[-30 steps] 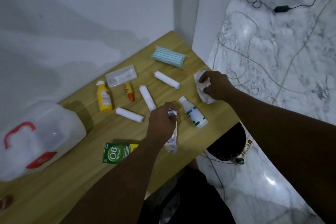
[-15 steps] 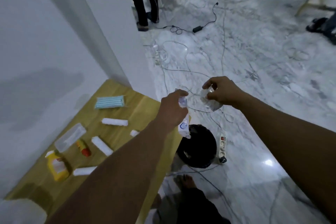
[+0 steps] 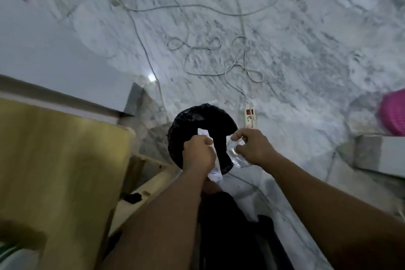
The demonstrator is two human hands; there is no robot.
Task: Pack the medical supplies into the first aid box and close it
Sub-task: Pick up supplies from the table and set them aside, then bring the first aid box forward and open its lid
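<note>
My left hand (image 3: 198,154) grips a crumpled white wrapper with blue print (image 3: 214,173), which sticks out above and below the fist. My right hand (image 3: 254,148) pinches a clear plastic wrapper (image 3: 235,153). Both hands hover over a round bin lined with a black bag (image 3: 197,116) on the floor, right of the wooden table (image 3: 61,160). The first aid box and the supplies on the table are out of view.
White cables (image 3: 230,68) loop over the marble floor beyond the bin, ending in a power strip (image 3: 250,117) beside it. A pink basket (image 3: 393,114) sits at the right edge. A white wall panel (image 3: 54,61) runs behind the table.
My view swung from the table down to the floor bin. Both hands carried the wrappers off the table and now hold them over the black-lined bin.
</note>
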